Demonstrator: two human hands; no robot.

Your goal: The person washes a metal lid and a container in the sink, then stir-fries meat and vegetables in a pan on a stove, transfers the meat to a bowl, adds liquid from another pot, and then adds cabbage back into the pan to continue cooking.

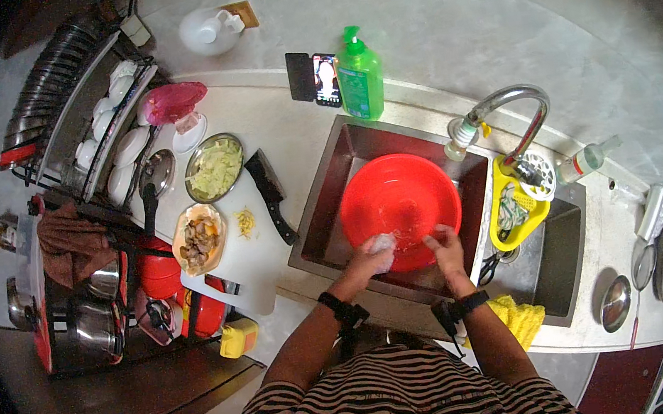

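Note:
A red plastic basin (398, 189) sits in the left bowl of the stainless steel sink (322, 211). Over its near left rim, my left hand (368, 260) grips a whitish, translucent clump (383, 246); what it is made of cannot be made out. My right hand (447, 247) is at the near right side of the basin, its fingers bent and apart, with nothing plain in them. A few thin pale strands show in the basin between the hands. The chrome faucet (535, 111) has its spout beyond the basin's far right side.
Left of the sink, a cleaver (270, 196) lies by a white cutting board (251, 268), near a plate of chopped pale green vegetable (214, 168) and a dish of meat pieces (201, 240). A green pump bottle (361, 80) and phone (326, 79) stand behind. A yellow caddy (507, 228) sits right.

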